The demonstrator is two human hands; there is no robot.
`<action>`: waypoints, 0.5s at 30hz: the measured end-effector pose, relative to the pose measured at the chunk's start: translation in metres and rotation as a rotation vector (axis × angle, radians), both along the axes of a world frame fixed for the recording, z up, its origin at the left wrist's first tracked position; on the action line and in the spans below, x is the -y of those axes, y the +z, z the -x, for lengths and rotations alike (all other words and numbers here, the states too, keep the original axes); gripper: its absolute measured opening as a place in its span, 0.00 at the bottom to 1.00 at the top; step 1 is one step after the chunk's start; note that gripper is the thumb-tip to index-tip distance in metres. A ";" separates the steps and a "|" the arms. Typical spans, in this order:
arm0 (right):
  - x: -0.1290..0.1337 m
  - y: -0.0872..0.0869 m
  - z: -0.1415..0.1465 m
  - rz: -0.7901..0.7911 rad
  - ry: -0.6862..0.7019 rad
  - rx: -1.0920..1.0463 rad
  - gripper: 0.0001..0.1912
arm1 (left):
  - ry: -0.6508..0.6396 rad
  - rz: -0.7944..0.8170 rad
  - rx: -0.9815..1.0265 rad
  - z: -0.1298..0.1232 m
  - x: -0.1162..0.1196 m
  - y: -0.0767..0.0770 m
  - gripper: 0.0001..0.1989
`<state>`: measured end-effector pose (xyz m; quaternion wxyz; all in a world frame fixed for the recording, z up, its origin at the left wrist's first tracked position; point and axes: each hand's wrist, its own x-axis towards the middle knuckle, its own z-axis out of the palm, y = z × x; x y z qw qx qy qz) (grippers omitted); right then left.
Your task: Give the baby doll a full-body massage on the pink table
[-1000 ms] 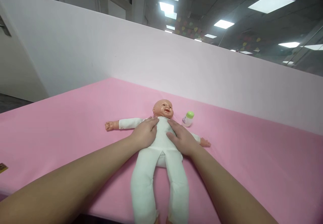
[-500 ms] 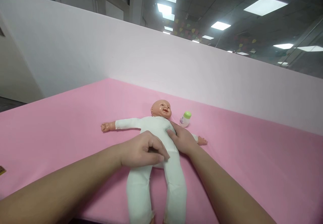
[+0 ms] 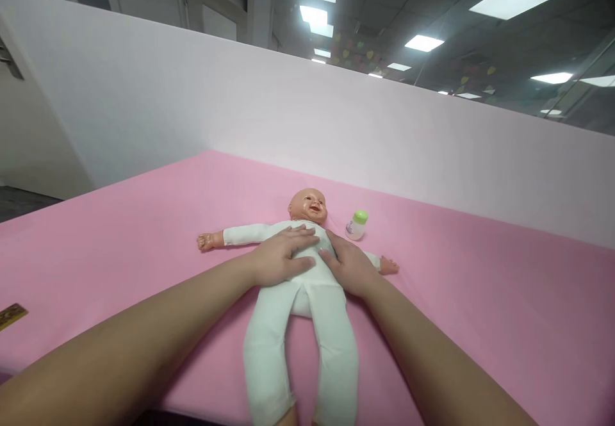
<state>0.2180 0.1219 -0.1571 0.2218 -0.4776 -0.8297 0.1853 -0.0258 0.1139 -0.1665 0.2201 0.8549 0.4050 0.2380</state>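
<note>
A baby doll point(image 3: 307, 207) with a plastic head and a white cloth body lies on its back on a pink surface point(image 3: 144, 214), arms spread out and legs toward me. My left hand point(image 3: 286, 254) rests on the doll's chest and belly, fingers spread and palm down. On the right side of the chest lies my right hand point(image 3: 350, 264), its thumb apart from the fingers, which are partly hidden beside the doll's torso. Just beyond that hand, a small bottle point(image 3: 356, 225) with a green cap stands near the doll's head.
A white wall point(image 3: 336, 118) runs along the back of the pink surface. At the far left edge lies a small yellow and dark item point(image 3: 13, 315). A door point(image 3: 29, 118) is at the left.
My left hand has moved up from the doll's hip to its chest, and its curled fingers have spread flat. My right hand has stayed at the doll's side. The view has shifted slightly.
</note>
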 end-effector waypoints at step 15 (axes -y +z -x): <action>0.010 -0.004 -0.003 -0.250 0.011 -0.052 0.25 | 0.337 -0.126 -0.068 0.012 -0.015 -0.012 0.30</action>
